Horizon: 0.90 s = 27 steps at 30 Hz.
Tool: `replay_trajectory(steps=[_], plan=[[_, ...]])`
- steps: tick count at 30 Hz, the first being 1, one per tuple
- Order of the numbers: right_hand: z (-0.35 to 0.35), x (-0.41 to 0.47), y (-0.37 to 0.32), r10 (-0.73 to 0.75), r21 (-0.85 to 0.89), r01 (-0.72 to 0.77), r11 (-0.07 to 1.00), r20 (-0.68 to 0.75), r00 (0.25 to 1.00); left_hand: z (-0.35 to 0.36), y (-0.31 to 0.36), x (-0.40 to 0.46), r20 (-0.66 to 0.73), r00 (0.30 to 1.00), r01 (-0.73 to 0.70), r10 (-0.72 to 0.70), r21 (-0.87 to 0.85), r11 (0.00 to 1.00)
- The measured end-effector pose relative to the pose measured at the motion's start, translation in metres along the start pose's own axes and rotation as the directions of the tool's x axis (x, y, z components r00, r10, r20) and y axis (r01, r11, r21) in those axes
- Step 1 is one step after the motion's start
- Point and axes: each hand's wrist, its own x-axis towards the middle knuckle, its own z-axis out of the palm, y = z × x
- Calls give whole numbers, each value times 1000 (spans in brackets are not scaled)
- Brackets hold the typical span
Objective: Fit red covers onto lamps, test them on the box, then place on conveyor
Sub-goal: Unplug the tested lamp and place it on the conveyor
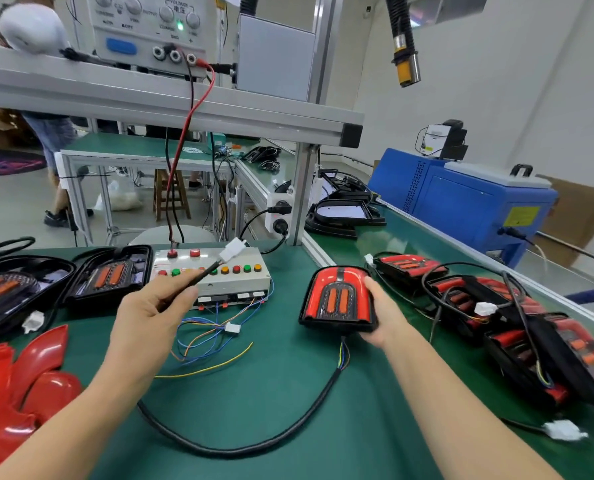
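Near the middle of the frame, on the green tabletop [261, 403], my right hand [384, 315] holds a lamp [337, 299] that already has its red cover on. The fingers are curled around the right edge of the lamp, and the lamp stands a little tilted, with its lower edge close to the tabletop. From the bottom of the lamp a black cable [240, 445] goes down, bends in a wide loop across the lower centre and comes up to my left hand [150, 317]. This hand pinches the cable near its end between thumb and fingers, so the white connector [232, 250] sticks up over the test box [233, 282]. The connector is not plugged into anything.

The test box lies in the upper centre of the tabletop, with a row of red, green and yellow buttons on top and thin coloured wires [205, 337] coming out of its front.

At the left edge I see two open lamps without covers [112, 275], and below them, in the lower left corner, loose red covers [22, 386] in a pile. On the right side, the conveyor [413, 237] carries a row of finished lamps [507, 317] with their cables. A blue machine [468, 199] stands behind the conveyor, and a power supply [150, 32] sits on the shelf in the upper left.
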Motion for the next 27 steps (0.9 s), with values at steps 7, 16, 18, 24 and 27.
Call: replay_trajectory(steps=[7, 16, 18, 24, 27], plan=[[-1, 17, 1, -166, -393, 101, 914, -137, 976, 9, -1, -4, 66, 994, -89, 84, 92, 992], [7, 0, 1, -488, -794, 238, 560, -83, 869, 17, 8, -5, 342, 845, -535, 412, 536, 653], [10, -14, 3, -551, -849, 258, 462, -47, 833, 19, 9, -7, 325, 848, -530, 419, 546, 649], [33, -84, 29, -732, -702, 560, 439, 83, 677, 30, 0, -14, 167, 866, -469, 471, 596, 652], [56, -114, 59, -389, -341, 437, 832, 201, 899, 38, -1, -16, 126, 838, -485, 532, 619, 618]])
